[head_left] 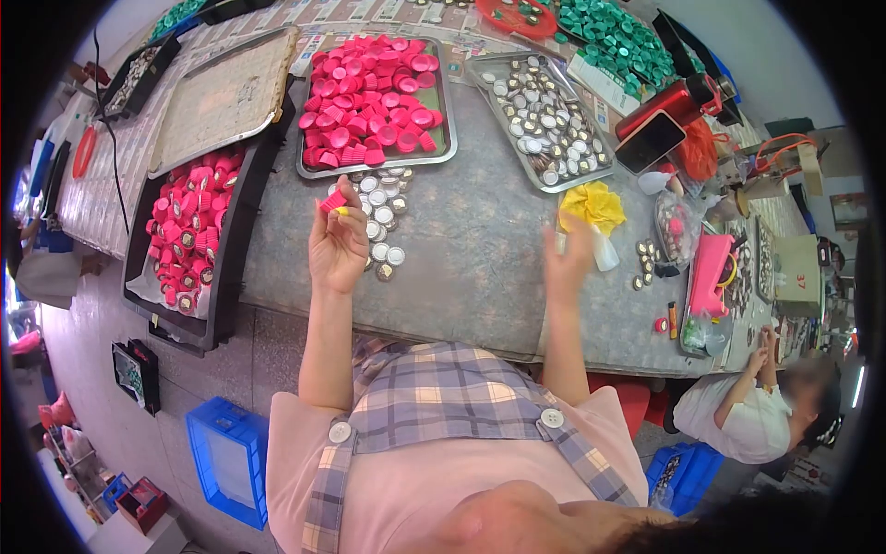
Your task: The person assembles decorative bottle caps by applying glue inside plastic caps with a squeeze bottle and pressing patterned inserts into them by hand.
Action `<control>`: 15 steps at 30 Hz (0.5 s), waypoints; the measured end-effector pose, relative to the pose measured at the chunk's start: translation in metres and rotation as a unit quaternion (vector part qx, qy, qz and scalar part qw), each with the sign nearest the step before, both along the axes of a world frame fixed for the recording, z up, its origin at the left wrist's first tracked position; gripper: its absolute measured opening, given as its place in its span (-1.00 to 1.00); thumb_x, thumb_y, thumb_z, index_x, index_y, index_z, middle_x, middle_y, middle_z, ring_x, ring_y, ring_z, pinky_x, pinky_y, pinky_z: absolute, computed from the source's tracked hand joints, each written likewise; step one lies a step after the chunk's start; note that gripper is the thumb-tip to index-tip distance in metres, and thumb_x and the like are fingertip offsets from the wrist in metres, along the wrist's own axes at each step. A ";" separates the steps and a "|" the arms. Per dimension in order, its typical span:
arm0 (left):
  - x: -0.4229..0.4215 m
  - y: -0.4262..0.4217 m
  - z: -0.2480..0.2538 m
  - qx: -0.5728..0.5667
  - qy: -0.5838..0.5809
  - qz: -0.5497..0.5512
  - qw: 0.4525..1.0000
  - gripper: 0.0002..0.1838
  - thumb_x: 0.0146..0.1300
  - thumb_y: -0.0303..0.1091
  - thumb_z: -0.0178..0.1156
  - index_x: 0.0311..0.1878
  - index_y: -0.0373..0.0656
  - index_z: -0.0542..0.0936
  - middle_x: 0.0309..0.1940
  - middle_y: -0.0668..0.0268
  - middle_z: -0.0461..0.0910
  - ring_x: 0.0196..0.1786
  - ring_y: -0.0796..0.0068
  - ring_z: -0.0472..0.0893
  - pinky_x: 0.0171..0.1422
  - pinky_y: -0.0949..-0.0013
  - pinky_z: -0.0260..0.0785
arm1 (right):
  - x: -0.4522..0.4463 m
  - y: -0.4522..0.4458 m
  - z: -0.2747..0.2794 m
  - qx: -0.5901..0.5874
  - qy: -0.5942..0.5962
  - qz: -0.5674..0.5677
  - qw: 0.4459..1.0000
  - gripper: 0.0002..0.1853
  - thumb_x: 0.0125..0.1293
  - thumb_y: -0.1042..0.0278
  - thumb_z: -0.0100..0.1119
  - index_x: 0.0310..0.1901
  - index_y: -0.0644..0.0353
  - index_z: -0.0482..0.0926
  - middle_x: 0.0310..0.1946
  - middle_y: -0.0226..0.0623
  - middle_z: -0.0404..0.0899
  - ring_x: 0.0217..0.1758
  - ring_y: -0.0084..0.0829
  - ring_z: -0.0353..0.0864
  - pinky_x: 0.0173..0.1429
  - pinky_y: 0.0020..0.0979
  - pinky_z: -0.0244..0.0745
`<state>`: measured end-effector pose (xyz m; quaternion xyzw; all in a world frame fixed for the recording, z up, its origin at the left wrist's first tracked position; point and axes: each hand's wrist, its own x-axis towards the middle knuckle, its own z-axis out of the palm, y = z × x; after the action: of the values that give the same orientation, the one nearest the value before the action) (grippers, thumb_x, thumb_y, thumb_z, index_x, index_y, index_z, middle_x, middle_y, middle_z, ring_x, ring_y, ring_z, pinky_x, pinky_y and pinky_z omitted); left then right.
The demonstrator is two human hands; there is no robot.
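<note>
Holding a small pink cap (pixel 332 200) pinched between the thumb and curled fingertips of the left hand (pixel 338 247), appearing from above just short of the near edge of a shallow tray (pixel 451 138) of similar caps, toward its left corner; showing no clear long axis in so squat a shape; having just to the right a loose patch of white-faced discs (pixel 382 214), spreading lengthwise from that tray edge toward the near edge of the table (pixel 461 249); keeping the left hand much nearer to cap and discs alike than the right hand (pixel 570 263), well apart toward the table's right side.

Bending the left arm, pointing the forearm away from the body over the table's near edge; turning the palm back toward the chest; closing the fingertips only as far as the cap, with a touch of yellow at one finger; extending the right forearm over the same edge, toward a crumpled yellow cloth (pixel 598 205); blurring there, and so not being able to tell how far open or whether holding anything.

Finding beyond the cloth a slanting metal tray of discs (pixel 580 180); finding at the table's left a deep black crate (pixel 224 291) of pink pieces.
</note>
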<state>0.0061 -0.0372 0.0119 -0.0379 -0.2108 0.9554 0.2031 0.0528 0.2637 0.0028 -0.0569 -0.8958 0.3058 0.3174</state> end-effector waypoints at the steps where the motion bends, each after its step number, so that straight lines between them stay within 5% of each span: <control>1: 0.000 0.001 0.000 0.001 0.000 -0.001 1.000 -0.58 0.24 -0.28 -0.02 0.13 -0.23 0.27 -0.06 0.19 0.38 -0.23 0.45 0.44 -0.11 0.47 0.43 | -0.004 -0.022 0.004 -0.023 -0.055 0.114 0.992 -0.78 0.00 0.38 0.14 -0.26 0.18 0.52 -0.31 -0.23 0.50 -0.14 -0.22 0.41 -0.02 -0.31 0.23; 3: 0.002 0.000 0.002 -0.046 -0.008 0.002 0.999 -0.61 0.25 -0.24 -0.03 0.09 -0.22 0.31 -0.08 0.20 0.39 -0.22 0.47 0.44 -0.11 0.47 0.42 | -0.013 -0.067 0.003 -0.079 -0.137 0.321 0.934 -0.82 -0.04 0.38 0.16 -0.33 0.16 0.53 -0.36 -0.25 0.49 -0.22 -0.24 0.44 -0.15 -0.34 0.32; 5: 0.004 -0.003 0.001 -0.075 -0.002 0.013 0.997 -0.61 0.25 -0.22 -0.04 0.07 -0.21 0.32 -0.08 0.20 0.40 -0.22 0.47 0.45 -0.11 0.47 0.42 | -0.022 -0.103 -0.004 0.039 -0.089 0.430 0.898 -0.81 -0.06 0.36 0.18 -0.34 0.15 0.52 -0.39 -0.27 0.46 -0.24 -0.25 0.44 -0.16 -0.32 0.32; 15: 0.010 -0.006 -0.011 -0.192 -0.010 0.023 0.981 -0.66 0.27 -0.17 -0.08 0.00 -0.18 0.38 -0.09 0.15 0.42 -0.27 0.47 0.47 -0.14 0.45 0.44 | -0.032 -0.113 -0.012 0.013 -0.163 0.434 0.886 -0.72 -0.08 0.32 0.22 -0.26 0.09 0.51 -0.34 -0.32 0.40 -0.18 -0.27 0.37 -0.07 -0.34 0.28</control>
<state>0.0162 -0.0429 0.0012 -0.0810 -0.0265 0.9822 0.1675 0.0207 0.1511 -0.0089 0.2926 -0.8739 0.3881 0.0035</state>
